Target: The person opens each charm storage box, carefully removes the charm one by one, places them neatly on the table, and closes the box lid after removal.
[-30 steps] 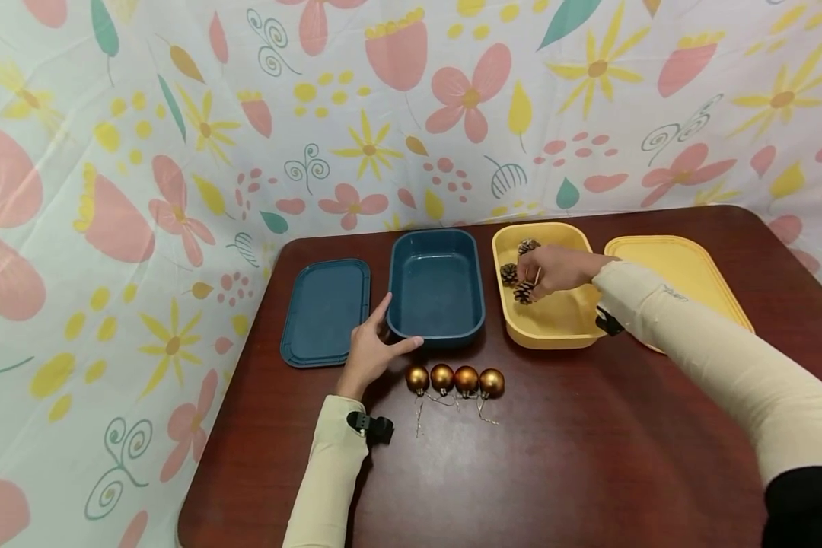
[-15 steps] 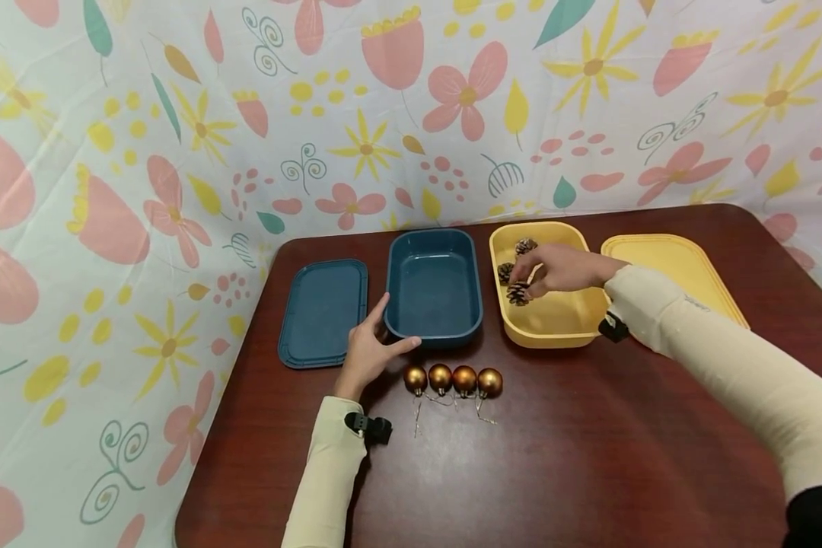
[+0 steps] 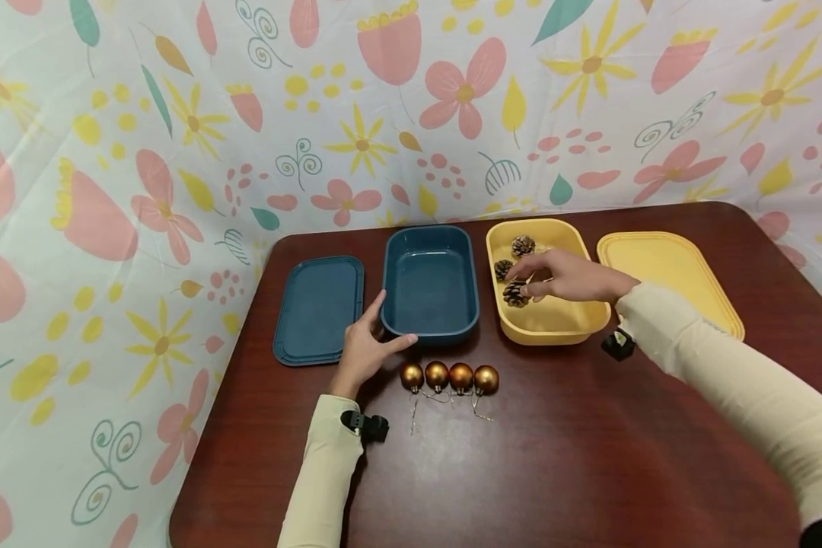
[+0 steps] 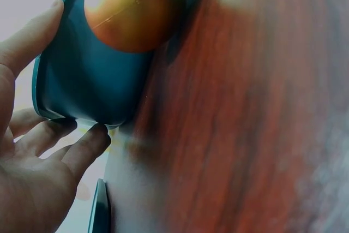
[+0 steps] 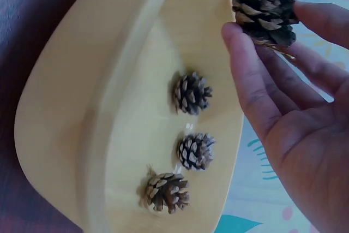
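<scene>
My right hand [image 3: 567, 277] pinches a brown pinecone [image 5: 264, 12] between thumb and fingertips, over the yellow container [image 3: 555, 335]. A bit of gold string [image 5: 283, 54] shows under that pinecone. Several pinecones are in view; inside the container the right wrist view shows an upper pinecone [image 5: 192, 93], a middle pinecone [image 5: 196, 151] and a lower pinecone [image 5: 166, 193]. My left hand [image 3: 363, 352] holds the near left corner of the blue container [image 3: 430, 283], its thumb at the rim [image 4: 37, 69] and its fingers against the side. No contents show in the blue container.
Several gold ball ornaments [image 3: 461, 377] with strings lie in a row before the blue container. A blue lid [image 3: 320, 310] lies to its left, a yellow lid [image 3: 671, 280] right of the yellow container. A floral cloth [image 3: 397, 114] hangs behind the dark wooden table [image 3: 555, 457].
My right hand has shifted slightly right and turned, exposing more of the pinecone at its fingertips. My left hand stays at the blue container's corner. The head view has drifted slightly.
</scene>
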A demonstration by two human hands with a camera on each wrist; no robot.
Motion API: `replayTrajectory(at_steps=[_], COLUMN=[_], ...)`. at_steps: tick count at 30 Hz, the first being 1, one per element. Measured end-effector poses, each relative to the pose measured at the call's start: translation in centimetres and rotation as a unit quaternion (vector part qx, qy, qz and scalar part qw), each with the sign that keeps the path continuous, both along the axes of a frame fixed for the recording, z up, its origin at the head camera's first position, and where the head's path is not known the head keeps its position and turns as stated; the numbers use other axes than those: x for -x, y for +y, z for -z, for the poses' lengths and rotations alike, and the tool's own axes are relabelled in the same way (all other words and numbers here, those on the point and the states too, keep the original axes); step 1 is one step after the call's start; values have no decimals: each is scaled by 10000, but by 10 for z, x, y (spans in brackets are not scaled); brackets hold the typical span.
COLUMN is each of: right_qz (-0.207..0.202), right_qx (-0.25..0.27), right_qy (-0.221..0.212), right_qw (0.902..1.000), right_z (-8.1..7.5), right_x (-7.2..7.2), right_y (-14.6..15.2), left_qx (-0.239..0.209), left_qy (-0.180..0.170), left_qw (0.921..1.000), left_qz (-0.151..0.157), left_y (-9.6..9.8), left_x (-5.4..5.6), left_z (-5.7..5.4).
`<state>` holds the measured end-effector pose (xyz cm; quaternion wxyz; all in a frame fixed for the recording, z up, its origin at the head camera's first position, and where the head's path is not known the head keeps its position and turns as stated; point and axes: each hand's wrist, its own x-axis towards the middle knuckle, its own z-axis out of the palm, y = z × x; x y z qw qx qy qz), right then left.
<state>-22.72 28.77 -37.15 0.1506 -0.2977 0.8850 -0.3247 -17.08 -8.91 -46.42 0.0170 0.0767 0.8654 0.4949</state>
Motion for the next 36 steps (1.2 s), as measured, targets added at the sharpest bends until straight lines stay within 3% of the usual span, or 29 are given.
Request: replayTrajectory(at_steps=[7, 18, 22, 28, 32, 36], right_qz=[433, 552, 770, 1263, 1452, 1392], right_qx=[429, 835, 1089, 1498, 1575, 1578], right_qy=[-156, -1, -271, -922, -981, -956], right_qw=[9980, 9950, 9907, 9763, 9718, 9729], right_z=[-1, 5, 3, 0, -3, -5], right_x=[-9, -23, -31, -46, -55, -63], right_y=[-5, -3, -1, 3, 7, 10], left_qx=[-42, -53, -44, -38, -49, 10], left_qy=[0, -49, -77, -40, -53, -26], left_qw=[10000, 10000, 10000, 10000, 10000, 10000], left_qz=[-6, -31, -33, -48, 0, 0], left_y=[-1, 0, 0, 0, 0, -2], left_x=[0, 1, 0, 0, 0, 0], left_z=[0, 2, 1, 1, 1, 0])
